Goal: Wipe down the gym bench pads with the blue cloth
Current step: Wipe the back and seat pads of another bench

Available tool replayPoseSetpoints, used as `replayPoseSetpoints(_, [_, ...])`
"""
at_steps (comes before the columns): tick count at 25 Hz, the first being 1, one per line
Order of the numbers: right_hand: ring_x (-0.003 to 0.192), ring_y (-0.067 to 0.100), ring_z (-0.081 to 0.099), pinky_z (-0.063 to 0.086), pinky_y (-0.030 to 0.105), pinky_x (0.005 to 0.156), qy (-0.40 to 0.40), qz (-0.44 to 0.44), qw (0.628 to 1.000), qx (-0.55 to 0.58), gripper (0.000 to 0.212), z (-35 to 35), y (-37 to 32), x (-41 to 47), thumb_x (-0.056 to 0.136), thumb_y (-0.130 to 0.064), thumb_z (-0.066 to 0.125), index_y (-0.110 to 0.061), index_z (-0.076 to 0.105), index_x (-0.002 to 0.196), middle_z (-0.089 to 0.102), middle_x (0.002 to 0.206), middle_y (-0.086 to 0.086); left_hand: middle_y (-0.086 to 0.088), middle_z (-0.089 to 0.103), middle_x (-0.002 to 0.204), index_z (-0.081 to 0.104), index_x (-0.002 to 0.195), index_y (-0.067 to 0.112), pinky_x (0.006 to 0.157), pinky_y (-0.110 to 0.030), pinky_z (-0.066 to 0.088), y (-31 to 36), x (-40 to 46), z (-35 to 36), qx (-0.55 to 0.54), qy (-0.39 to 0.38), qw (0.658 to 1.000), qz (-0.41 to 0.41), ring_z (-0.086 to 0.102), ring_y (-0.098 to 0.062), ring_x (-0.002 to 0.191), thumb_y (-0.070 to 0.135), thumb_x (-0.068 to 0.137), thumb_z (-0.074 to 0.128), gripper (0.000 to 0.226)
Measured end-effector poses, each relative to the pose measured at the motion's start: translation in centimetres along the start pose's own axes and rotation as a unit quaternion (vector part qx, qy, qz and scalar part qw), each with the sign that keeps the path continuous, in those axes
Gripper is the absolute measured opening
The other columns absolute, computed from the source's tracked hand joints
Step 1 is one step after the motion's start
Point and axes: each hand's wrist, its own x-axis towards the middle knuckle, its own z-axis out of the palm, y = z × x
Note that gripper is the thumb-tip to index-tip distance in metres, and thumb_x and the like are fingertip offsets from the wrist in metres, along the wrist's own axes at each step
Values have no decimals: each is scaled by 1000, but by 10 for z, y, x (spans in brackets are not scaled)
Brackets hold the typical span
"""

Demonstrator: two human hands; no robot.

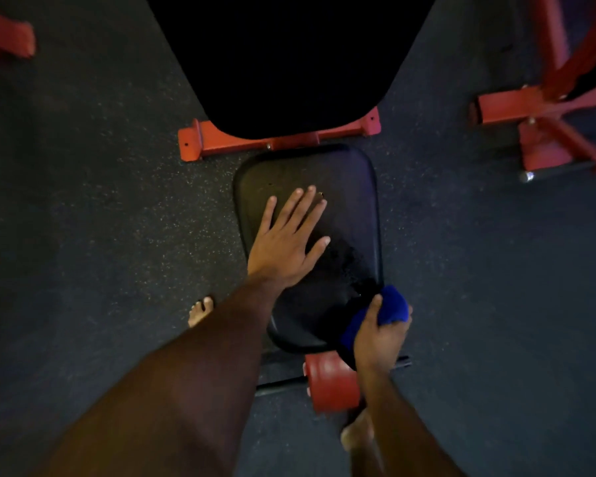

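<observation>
Our left hand (284,242) lies flat, released, on the seat pad (351,201); at five o'clock our right hand (381,333) clenches the soft, light cloth (391,302), best held bunched.

A black padded bench seat (351,201) fills the middle of the view, seen from above, with rounded corners and a wet-looking patch near its lower right. A left hand (284,242) lies flat on the seat, fingers spread. A right hand (379,333) presses a bunched blue cloth (391,304) against the seat's lower right edge. Beyond the seat is a larger black back pad (289,63). The bench's red frame (217,137) stands on a dark speckled rubber floor (117,201). Two bare feet also rest on the floor.
</observation>
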Motion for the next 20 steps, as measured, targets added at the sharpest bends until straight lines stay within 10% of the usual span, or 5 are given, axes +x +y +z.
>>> replayPoseSetpoints(5, [105,3,56,44,24,87,-124,-250,956,-87,50,-24,-91,122,85,-51,64,-45,38,127,59,124,-8,1,18,171,31,160,24,127,-54,9,-5,-5,11,-5,40,999,15,13,-18,158,51,106,29,60])
replayPoseSetpoints(10, [111,23,61,43,30,86,-252,-370,859,-249,55,62,-199,182,90,-49,65,-24,48,135,64,124,9,-1,20,171,35,159,22,126,-55,12,-5,-5,9,-19,34,999,15,14,-19,158,49,106,33,60])
replayPoseSetpoints(20, [126,37,52,33,47,109,-240,-587,680,-369,65,117,-210,129,81,-21,74,-10,50,141,57,136,16,-5,35,165,45,154,20,126,-56,15,-6,-2,11,-18,51,998,15,23,-22,156,50,105,34,58])
